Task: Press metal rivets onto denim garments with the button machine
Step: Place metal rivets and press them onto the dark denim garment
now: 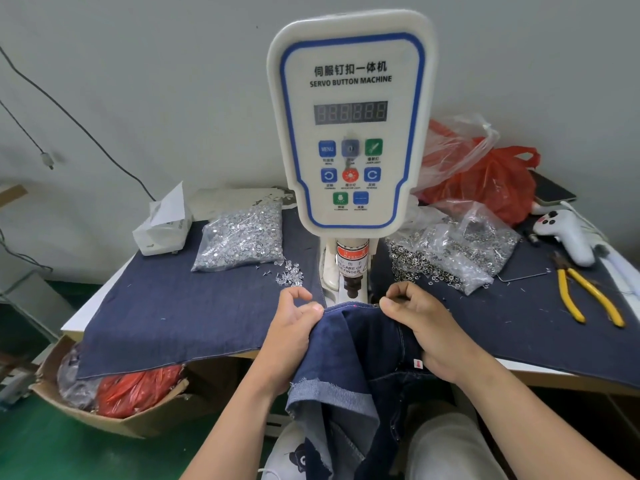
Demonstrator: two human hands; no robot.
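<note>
A white servo button machine (349, 116) stands at the table's middle, its press head (352, 275) just above the garment's edge. A dark blue denim garment (360, 355) hangs from the table front down over my lap. My left hand (294, 327) pinches its stitched top edge on the left of the press head. My right hand (419, 323) pinches the same edge on the right. A small red laser dot (355, 306) lies on the hem between my hands. A small heap of loose rivets (290, 275) lies left of the press.
A clear bag of silver rivet pins (242, 237) sits back left, bags of ring caps (450, 251) back right. Yellow-handled pliers (585, 292), a white toy, a phone and red plastic bags lie at the right. A tissue box (162, 226) stands at left. A cardboard box (114, 393) sits below.
</note>
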